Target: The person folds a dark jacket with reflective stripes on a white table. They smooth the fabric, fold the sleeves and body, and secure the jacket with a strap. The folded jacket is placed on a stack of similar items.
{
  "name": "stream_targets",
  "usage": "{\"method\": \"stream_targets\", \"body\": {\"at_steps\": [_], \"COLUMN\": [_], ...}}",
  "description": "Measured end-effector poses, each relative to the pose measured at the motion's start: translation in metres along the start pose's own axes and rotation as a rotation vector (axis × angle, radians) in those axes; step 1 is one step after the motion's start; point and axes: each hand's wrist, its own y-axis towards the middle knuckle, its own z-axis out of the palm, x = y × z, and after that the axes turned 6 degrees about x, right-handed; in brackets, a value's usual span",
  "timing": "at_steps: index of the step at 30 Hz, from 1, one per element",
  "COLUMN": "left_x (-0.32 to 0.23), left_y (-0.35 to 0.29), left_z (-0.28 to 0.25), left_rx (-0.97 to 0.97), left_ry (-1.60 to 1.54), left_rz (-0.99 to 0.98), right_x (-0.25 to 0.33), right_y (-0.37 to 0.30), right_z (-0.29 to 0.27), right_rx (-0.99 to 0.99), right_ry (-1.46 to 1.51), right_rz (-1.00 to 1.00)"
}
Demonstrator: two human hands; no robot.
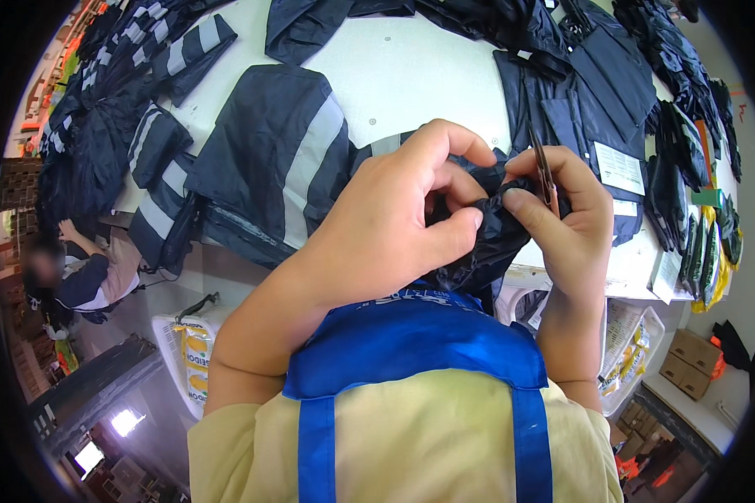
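Note:
My left hand (394, 210) is closed, its fingers curled at the edge of a bunched dark garment (488, 239) held up in front of me. My right hand (575, 218) pinches the same cloth between thumb and forefinger. Slim metal scissors (544, 172) also sit in the right hand, their blades pointing away from me. Thumb and fingers of both hands nearly meet at the gathered fabric. Part of the garment is hidden behind my left hand and hangs down toward my blue apron (415, 339).
A white table (394, 71) carries dark garments with grey stripes (268, 151) at left. Folded dark clothing (591, 92) and a white printed sheet (619, 168) lie at right. White baskets (176, 360) hold yellow packets below. Another person (88, 272) works at far left.

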Motion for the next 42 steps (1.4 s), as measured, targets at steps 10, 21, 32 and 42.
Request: {"method": "stream_targets", "body": {"at_steps": [10,21,32,42], "left_x": [0.002,0.014,0.013,0.003], "left_y": [-0.001,0.007,0.004,0.004], "left_z": [-0.004,-0.002,0.0,0.005], "left_rx": [0.071,0.089,0.047,0.088], "left_ry": [-0.179,0.117,-0.199,-0.338], "left_rz": [-0.033,0.231,0.038,-0.106], "right_x": [-0.02,-0.008,-0.009,-0.002], "right_y": [-0.004,-0.008,-0.008,-0.015], "right_z": [-0.011,-0.009,-0.007,0.005], "right_rx": [-0.028,-0.028,-0.008,0.093], "right_ry": [0.189,-0.393,-0.217,-0.516], "right_rz": [-0.174,-0.387,-0.321,-0.678]}}
